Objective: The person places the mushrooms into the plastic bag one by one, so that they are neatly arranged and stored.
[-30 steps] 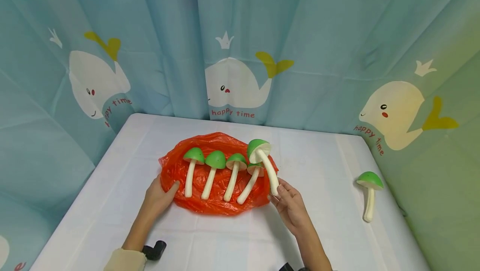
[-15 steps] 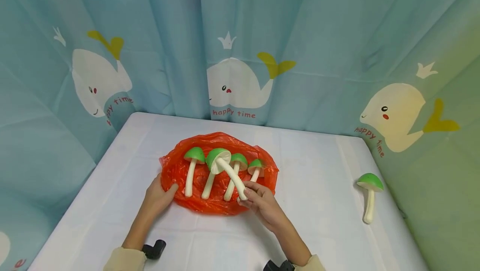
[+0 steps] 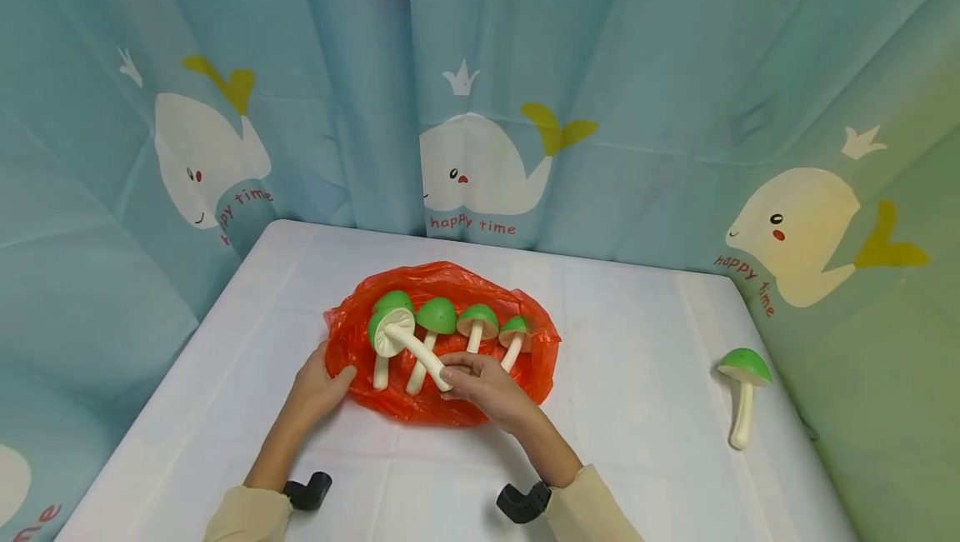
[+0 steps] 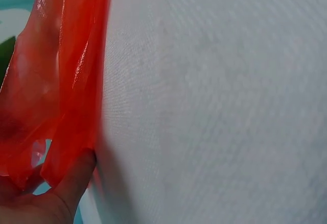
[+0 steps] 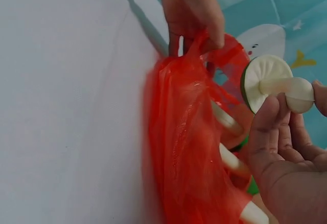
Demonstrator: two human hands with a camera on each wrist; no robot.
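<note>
A toy mushroom (image 3: 411,344) with a green cap and white stem hangs over the left part of an open red plastic bag (image 3: 457,278). My right hand (image 3: 487,388) pinches it by the stem's lower end, cap pointing up and left; the right wrist view shows the pale underside of that cap. Several similar mushrooms (image 3: 436,317) lie side by side in the bag, the leftmost partly hidden behind the held one. My left hand (image 3: 313,390) grips the bag's left edge, the thumb inside the rim. In the left wrist view, fingers (image 4: 76,178) hold the red film.
Another green-capped mushroom (image 3: 744,396) lies on the white tabletop (image 3: 637,342) near its right edge. A blue curtain (image 3: 645,67) printed with whales rises behind the table and wraps round both sides. A black wrist mount (image 3: 522,502) sits on the right arm.
My right hand has carried its mushroom leftward from the bag's right edge to over the bag's left part. The left hand keeps its grip on the bag.
</note>
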